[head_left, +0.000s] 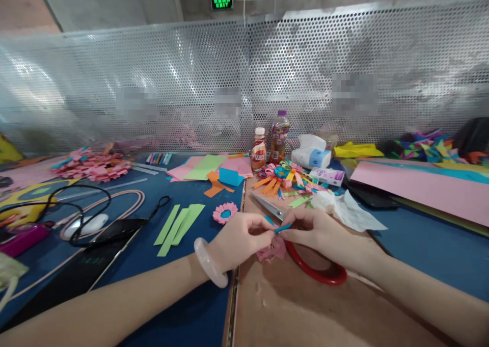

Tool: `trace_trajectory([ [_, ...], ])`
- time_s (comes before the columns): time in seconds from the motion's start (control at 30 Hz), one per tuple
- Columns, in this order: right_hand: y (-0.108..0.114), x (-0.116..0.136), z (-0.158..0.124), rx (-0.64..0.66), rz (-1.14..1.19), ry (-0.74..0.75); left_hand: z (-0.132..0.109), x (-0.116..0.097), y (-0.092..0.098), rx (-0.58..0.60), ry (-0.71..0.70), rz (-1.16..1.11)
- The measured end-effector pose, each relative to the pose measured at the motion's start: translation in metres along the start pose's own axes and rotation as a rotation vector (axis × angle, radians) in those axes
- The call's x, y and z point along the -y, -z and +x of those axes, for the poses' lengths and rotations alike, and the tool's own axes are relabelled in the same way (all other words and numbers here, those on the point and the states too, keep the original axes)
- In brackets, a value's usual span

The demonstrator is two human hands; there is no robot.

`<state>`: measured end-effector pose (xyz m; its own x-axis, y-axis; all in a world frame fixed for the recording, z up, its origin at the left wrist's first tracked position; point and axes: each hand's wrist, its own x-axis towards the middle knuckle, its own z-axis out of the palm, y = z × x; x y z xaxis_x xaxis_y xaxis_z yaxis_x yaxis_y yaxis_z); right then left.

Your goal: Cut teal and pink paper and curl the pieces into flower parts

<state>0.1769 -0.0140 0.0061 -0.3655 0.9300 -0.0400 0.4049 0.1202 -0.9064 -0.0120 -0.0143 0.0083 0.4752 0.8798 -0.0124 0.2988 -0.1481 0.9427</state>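
My left hand (240, 240) and my right hand (317, 232) meet over the brown board (290, 306), fingers pinched together. Between them they hold a small piece of pink cut paper (272, 250) with a thin blue paper strip (281, 228) at the fingertips. A pale bangle (209, 263) circles my left wrist. Scissors with red handles (317, 270) lie under my right hand, blades (267, 206) pointing up-left. A finished pink paper flower with a blue centre (225, 212) lies just left of the board.
Green paper strips (178, 223), a phone (114, 230) and cables lie on the blue mat at left. Behind are coloured paper sheets (206, 167), two bottles (259, 150), a tissue pack (311, 156), crumpled tissue (346, 209), a heap of paper flowers (284, 176) and a large pink sheet (420, 186). A perforated metal screen (244, 82) backs the table.
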Motion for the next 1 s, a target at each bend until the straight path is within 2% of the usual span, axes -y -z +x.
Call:
trace_trajectory([
  [0.17,0.001,0.005,-0.002,-0.014,-0.007,-0.014,0.000,0.000,-0.001,0.019,-0.001,-0.021],
  [0.37,0.003,0.008,-0.004,0.028,0.037,-0.010,-0.002,0.000,-0.002,0.057,-0.004,-0.058],
  [0.63,0.000,-0.006,0.004,0.014,-0.010,0.029,0.002,0.003,0.001,-0.034,0.004,-0.031],
  [0.87,0.001,-0.007,0.005,0.004,-0.109,0.056,0.002,0.001,0.001,-0.048,-0.001,-0.018],
  [1.0,0.002,-0.004,0.003,0.010,-0.088,0.054,0.002,0.002,0.000,-0.029,0.006,-0.016],
])
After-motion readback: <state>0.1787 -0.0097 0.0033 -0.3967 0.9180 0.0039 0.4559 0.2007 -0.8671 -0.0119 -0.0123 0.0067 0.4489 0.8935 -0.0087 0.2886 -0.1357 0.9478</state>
